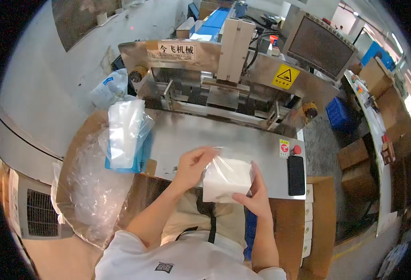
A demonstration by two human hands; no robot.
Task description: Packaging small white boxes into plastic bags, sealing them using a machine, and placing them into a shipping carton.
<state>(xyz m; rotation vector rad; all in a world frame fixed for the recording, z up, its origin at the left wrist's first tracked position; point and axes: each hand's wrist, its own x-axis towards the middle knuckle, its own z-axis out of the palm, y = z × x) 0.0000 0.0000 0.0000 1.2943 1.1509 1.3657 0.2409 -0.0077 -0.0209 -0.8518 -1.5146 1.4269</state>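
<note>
Here we are at the near edge of the metal worktop (182,133), and a white packet (226,181) in clear film is up in both hands, right in front of the body. Our right hand (255,197) has it: thumb across the near right corner, fingers along the right side, a narrow grip closed on the packet. Probably that steadies the pack while the broad face stays in plain sight. Over on the far left corner, our left hand (191,165) curls its fingers beside the loose film; they blur, and we cannot tell whether they pinch it.

So the packet lies between the two hands, inside the right grip, to the right of the left fingertips and a little nearer than them. To the left, a stack of clear bags (124,133) sits by a blue tray (145,151), likely for easy reach from the left. And look right: the dark phone (296,175) lies near the red button (297,150), which we judge is kept unblocked for a quick press.
</note>
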